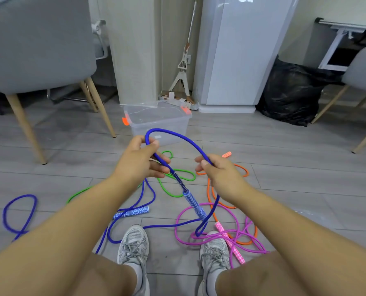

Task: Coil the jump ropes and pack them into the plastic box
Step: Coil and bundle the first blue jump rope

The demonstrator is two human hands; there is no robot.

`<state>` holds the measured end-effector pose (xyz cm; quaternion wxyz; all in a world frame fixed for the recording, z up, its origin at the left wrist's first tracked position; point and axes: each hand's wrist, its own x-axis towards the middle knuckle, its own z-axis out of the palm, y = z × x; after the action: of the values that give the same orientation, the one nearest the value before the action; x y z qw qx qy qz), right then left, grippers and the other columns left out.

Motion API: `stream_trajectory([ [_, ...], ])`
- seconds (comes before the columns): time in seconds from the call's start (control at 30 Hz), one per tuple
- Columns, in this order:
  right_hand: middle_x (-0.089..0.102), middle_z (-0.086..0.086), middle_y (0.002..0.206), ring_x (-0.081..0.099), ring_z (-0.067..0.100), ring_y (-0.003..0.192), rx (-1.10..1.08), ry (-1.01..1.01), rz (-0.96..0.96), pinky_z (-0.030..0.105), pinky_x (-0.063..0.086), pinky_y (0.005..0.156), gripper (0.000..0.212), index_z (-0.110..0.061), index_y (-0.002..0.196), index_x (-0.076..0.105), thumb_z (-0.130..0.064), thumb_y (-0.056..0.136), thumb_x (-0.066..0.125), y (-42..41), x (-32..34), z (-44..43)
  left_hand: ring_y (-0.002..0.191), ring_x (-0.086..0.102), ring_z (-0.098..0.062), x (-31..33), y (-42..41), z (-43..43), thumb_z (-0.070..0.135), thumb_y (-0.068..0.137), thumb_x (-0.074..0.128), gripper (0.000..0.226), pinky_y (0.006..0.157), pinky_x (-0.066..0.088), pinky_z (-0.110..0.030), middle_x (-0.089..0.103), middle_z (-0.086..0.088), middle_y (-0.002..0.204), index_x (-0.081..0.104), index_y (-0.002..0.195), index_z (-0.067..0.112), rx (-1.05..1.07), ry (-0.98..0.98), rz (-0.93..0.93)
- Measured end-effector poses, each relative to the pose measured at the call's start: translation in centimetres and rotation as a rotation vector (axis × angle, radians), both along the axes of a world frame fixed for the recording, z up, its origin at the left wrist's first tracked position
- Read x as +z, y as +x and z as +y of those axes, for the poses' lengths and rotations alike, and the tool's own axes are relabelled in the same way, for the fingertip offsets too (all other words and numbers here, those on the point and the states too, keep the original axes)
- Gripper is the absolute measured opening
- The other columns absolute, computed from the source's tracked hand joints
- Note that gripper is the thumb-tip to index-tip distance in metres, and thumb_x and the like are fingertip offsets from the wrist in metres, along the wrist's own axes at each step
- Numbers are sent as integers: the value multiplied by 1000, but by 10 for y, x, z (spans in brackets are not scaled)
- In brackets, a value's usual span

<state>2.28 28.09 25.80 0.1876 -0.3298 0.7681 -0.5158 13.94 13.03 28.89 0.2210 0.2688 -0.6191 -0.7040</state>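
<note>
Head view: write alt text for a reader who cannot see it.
The left hand and right hand hold a loop of blue rope, its handle hanging between them. Green rope, orange rope and pink rope lie on the floor by the shoes; a clear box stands beyond.

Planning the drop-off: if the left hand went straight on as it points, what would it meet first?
Probably the plastic box, beyond the blue rope the left hand grips; depth is unclear.

A: How many jump ropes are there?
B: Four: blue rope [194,204], green rope [166,190], orange rope [227,154], pink rope [231,245].
A: And the rest?
B: One plastic box [156,122] at upper centre, two chairs [38,43], two shoes [134,242], a left hand [139,161] and a right hand [220,174], one black bag [291,92], one mop [183,67].
</note>
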Motion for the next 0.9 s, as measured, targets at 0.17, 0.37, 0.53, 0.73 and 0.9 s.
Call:
stream_trajectory([
  [0.17, 62, -3, 89, 52, -11, 60, 154, 27, -56, 9, 34, 60, 19, -15, 114, 51, -11, 96, 46, 18, 2, -15, 48, 62, -30, 7, 1, 5, 0, 93, 39, 17, 48, 51, -31, 68, -15, 63, 38, 92, 17, -118, -1, -56],
  [0.37, 58, -9, 70, 52, 6, 70, 296, 165, 61, 19, 43, 70, 14, -13, 107, 54, -17, 98, 44, 23, 4, -12, 36, 48, -12, 2, 2, -14, 15, 93, 51, 20, 40, 35, -18, 59, 0, 52, 49, 74, 13, 43, -45, -74],
  [0.53, 54, -8, 65, 46, 2, 57, 318, 242, 141, 16, 40, 61, 17, -11, 92, 57, -25, 96, 48, 20, 6, -6, 45, 46, -8, -1, 6, -26, 23, 97, 49, 25, 45, 41, -20, 61, 5, 54, 50, 74, 14, 183, -66, -98],
  [0.73, 47, -6, 57, 36, 1, 45, 247, 211, 36, 23, 33, 55, 26, -18, 75, 53, -24, 98, 42, 15, -2, -9, 94, 62, -26, 6, -4, -2, 43, 100, 31, 27, 82, 50, -41, 67, -6, 103, 52, 91, 29, 138, 92, -6],
  [0.9, 45, -3, 56, 36, 3, 46, 261, 91, -90, 16, 32, 50, 28, -16, 75, 53, -18, 100, 39, 25, 0, -16, 100, 65, -39, 5, -12, 17, 56, 96, 20, 41, 91, 50, -51, 66, -17, 111, 48, 124, 45, -81, 319, 161],
])
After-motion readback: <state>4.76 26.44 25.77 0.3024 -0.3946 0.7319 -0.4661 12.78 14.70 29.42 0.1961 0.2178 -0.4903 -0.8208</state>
